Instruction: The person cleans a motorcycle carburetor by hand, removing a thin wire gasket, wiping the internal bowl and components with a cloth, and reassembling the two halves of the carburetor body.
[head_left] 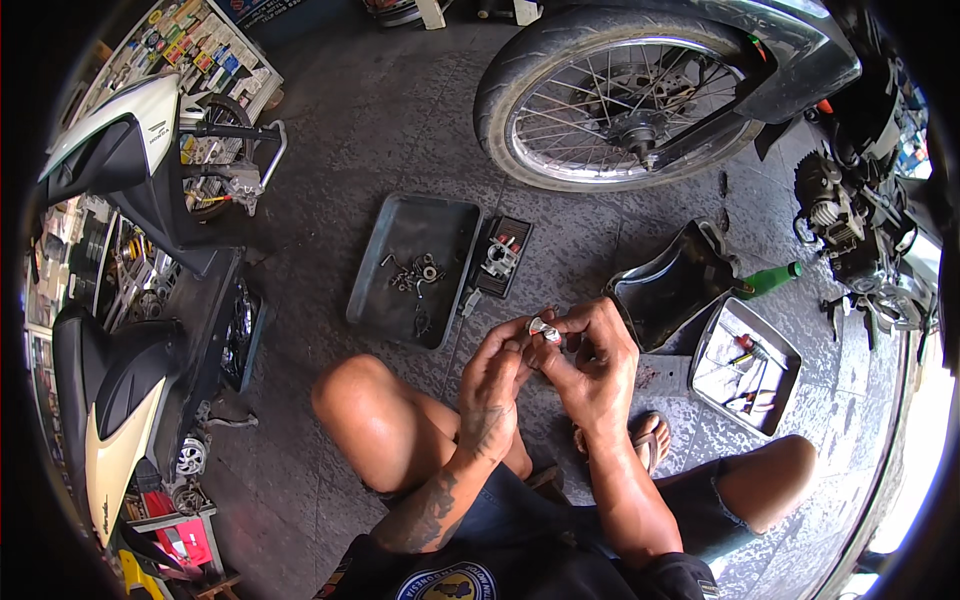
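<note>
In the middle of the head view, my left hand and my right hand are raised between my knees, fingers curled round a small silver metal part with a touch of red. Fingertips cover much of it. Just beyond my hands on the floor lie a dark tray holding several small metal bolts and fittings, and a small black case with a silver component on it.
A motorcycle front wheel stands ahead, an engine at right. A black plastic pan, green bottle and tool tray lie right of my hands. At left stand motorbike bodywork and parts shelves.
</note>
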